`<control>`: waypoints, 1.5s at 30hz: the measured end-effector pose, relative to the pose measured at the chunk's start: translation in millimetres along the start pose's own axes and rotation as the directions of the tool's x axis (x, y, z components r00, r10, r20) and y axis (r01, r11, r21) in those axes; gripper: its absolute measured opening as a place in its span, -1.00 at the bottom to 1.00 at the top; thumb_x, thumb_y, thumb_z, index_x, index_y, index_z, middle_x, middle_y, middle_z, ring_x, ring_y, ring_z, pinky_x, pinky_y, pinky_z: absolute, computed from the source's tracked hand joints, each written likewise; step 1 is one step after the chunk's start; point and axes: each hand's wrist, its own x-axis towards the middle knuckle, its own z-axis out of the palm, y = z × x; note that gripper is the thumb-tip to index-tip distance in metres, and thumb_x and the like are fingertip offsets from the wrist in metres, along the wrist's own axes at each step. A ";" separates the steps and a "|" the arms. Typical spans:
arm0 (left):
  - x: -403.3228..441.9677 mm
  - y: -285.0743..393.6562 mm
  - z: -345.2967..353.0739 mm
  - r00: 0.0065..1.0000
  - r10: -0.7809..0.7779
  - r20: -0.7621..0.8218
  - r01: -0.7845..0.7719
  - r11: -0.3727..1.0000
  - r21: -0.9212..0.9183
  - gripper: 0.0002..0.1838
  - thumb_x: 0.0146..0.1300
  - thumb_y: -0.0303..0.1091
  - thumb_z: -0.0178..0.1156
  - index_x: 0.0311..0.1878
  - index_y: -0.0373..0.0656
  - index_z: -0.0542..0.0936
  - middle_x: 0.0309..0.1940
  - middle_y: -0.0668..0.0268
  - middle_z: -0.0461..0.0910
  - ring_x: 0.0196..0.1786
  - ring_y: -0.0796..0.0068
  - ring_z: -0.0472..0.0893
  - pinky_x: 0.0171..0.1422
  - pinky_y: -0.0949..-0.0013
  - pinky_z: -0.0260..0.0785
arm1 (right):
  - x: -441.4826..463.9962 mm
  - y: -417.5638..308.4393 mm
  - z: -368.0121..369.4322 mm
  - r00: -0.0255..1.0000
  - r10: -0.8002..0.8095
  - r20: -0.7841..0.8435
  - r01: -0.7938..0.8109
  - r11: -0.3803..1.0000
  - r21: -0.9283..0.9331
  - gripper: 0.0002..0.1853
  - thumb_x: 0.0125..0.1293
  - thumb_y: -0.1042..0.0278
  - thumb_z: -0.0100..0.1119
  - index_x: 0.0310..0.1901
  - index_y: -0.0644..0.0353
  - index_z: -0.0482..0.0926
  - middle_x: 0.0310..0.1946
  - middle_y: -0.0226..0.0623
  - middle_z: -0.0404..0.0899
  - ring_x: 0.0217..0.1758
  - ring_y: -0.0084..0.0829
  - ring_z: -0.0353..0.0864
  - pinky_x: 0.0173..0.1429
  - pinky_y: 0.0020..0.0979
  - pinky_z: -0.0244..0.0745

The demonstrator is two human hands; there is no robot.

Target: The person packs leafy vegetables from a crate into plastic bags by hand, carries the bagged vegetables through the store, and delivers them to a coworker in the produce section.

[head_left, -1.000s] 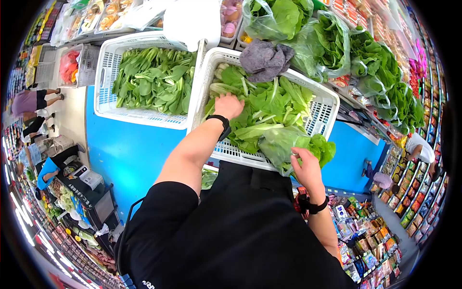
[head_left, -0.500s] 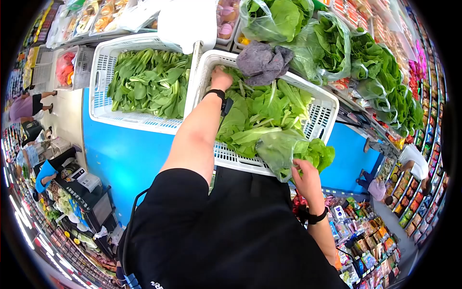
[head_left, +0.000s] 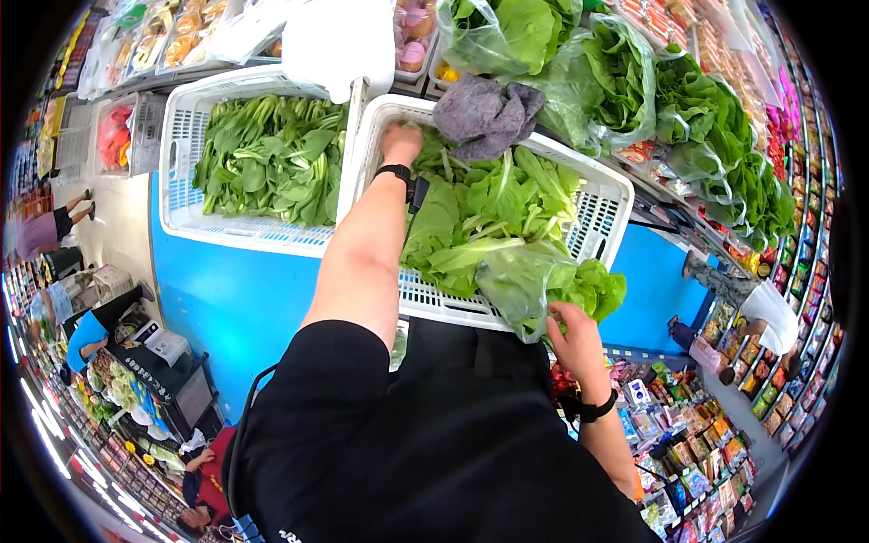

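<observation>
My left hand (head_left: 401,143), with a black band on its wrist, reaches into the far left corner of a white plastic basket (head_left: 620,213). Its fingers point down and are hidden, so what they hold cannot be seen. Loose leafy greens (head_left: 498,204) lie beside it in the basket. A clear plastic bag of greens (head_left: 529,285) rests over the basket's near rim, leaves sticking out on its right. At the bag's edge, my right hand (head_left: 577,342) has thumb and fingers bent around the plastic. A grey cloth (head_left: 489,116) is draped on the far rim.
Left of the basket stands another white basket (head_left: 176,172) filled with bok choy (head_left: 272,158). Bagged lettuce (head_left: 620,72) lines the back right. Packaged goods (head_left: 692,434) fill the display at lower right. Other people (head_left: 771,312) are at both sides, one in red (head_left: 213,480) at lower left.
The view has shifted slightly, and a person in red has appeared at lower left. My left hand has moved slightly within the basket corner; my right hand stays at the bag.
</observation>
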 end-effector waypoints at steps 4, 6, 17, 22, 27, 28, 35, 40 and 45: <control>-4.1 -13.2 -3.2 0.992 0.089 -0.087 -0.096 0.992 -0.085 -0.41 0.38 -0.03 0.23 0.31 -0.27 0.53 0.23 -0.18 0.65 0.32 -0.23 0.60 0.49 -0.07 0.38 | 7.7 0.2 -4.1 1.000 -0.023 0.007 0.023 1.000 -0.006 -0.74 0.37 0.43 0.32 0.06 0.25 0.68 -0.10 -0.01 0.72 -0.05 0.02 0.73 0.03 -0.11 0.63; -12.4 -20.1 -10.3 0.984 0.174 -0.030 -0.177 0.979 -0.104 -0.41 0.35 -0.03 0.27 0.28 -0.26 0.54 0.12 -0.19 0.70 0.24 -0.25 0.65 0.41 -0.07 0.45 | 11.9 -2.7 -8.4 0.997 -0.069 -0.025 0.069 0.998 -0.002 -0.74 0.37 0.43 0.33 0.06 0.26 0.67 -0.10 -0.01 0.72 -0.06 0.01 0.73 0.03 -0.11 0.63; -109.7 -4.0 -54.5 0.930 0.367 0.015 -0.366 0.930 -0.027 -0.53 0.06 -0.17 0.46 0.01 -0.24 0.77 -0.07 -0.13 0.76 0.05 -0.11 0.73 0.24 0.01 0.57 | 21.0 -12.7 -10.5 0.991 -0.134 -0.028 0.134 0.991 -0.021 -0.74 0.39 0.40 0.32 0.06 0.26 0.68 -0.09 -0.02 0.73 -0.06 0.00 0.73 0.06 -0.10 0.64; -180.3 19.8 -127.8 0.871 0.433 -0.233 -0.465 0.879 -0.106 -0.57 0.13 -0.20 0.45 0.01 -0.27 0.76 -0.16 -0.04 0.72 -0.09 -0.07 0.72 0.15 0.04 0.57 | 21.7 -20.2 -12.1 0.986 -0.161 -0.050 0.160 0.987 -0.006 -0.74 0.40 0.38 0.30 0.07 0.25 0.67 -0.08 -0.04 0.73 -0.03 0.01 0.72 0.08 -0.10 0.64; -226.9 6.5 -198.5 0.832 0.409 -0.374 -0.469 0.879 -0.083 -0.63 0.27 -0.23 0.43 0.05 -0.25 0.77 -0.24 0.12 0.71 -0.28 0.26 0.70 -0.07 0.22 0.59 | 25.1 -30.4 -16.9 0.966 -0.248 -0.074 0.245 0.968 -0.045 -0.75 0.42 0.38 0.29 0.07 0.24 0.66 -0.11 -0.05 0.71 -0.02 0.03 0.69 0.06 -0.10 0.62; -231.6 0.4 -208.3 0.831 0.390 -0.397 -0.463 0.881 -0.102 -0.65 0.30 -0.23 0.43 0.05 -0.25 0.77 -0.26 0.15 0.71 -0.31 0.34 0.68 -0.09 0.25 0.58 | 27.1 -33.9 -17.9 0.966 -0.245 -0.079 0.242 0.969 -0.042 -0.75 0.42 0.38 0.29 0.07 0.24 0.66 -0.11 -0.05 0.71 -0.02 0.03 0.69 0.06 -0.10 0.62; -239.9 -52.2 -251.4 0.976 0.092 -0.196 -0.211 0.616 -0.759 -0.66 0.60 -0.22 0.22 0.13 -0.35 0.69 -0.26 0.32 0.71 -0.31 0.63 0.63 -0.21 0.51 0.55 | 40.5 -60.2 -21.3 0.935 -0.307 -0.176 0.313 0.950 0.009 -0.74 0.37 0.48 0.33 0.06 0.31 0.67 -0.14 -0.05 0.72 -0.09 -0.06 0.73 0.05 -0.19 0.63; -259.0 -66.6 -260.9 0.991 0.131 -0.013 -0.052 0.302 -0.952 -0.65 0.58 -0.27 0.22 0.23 -0.35 0.62 -0.11 0.27 0.72 -0.20 0.58 0.68 -0.09 0.48 0.58 | 43.9 -64.1 -16.9 0.930 -0.308 -0.203 0.318 0.948 0.017 -0.74 0.39 0.42 0.33 0.07 0.26 0.69 -0.10 -0.09 0.73 -0.08 -0.13 0.74 0.02 -0.18 0.64; -313.1 -33.6 -239.2 0.920 0.333 -0.204 -0.358 0.509 -0.783 -0.66 0.39 -0.67 0.31 0.22 -0.40 0.62 -0.01 0.20 0.73 0.04 0.44 0.73 0.20 0.42 0.62 | 60.5 -71.0 -1.9 0.983 -0.035 0.180 -0.157 0.348 0.924 -0.60 0.58 0.20 0.24 0.31 0.21 0.57 0.11 -0.24 0.75 0.08 -0.36 0.73 0.12 -0.30 0.62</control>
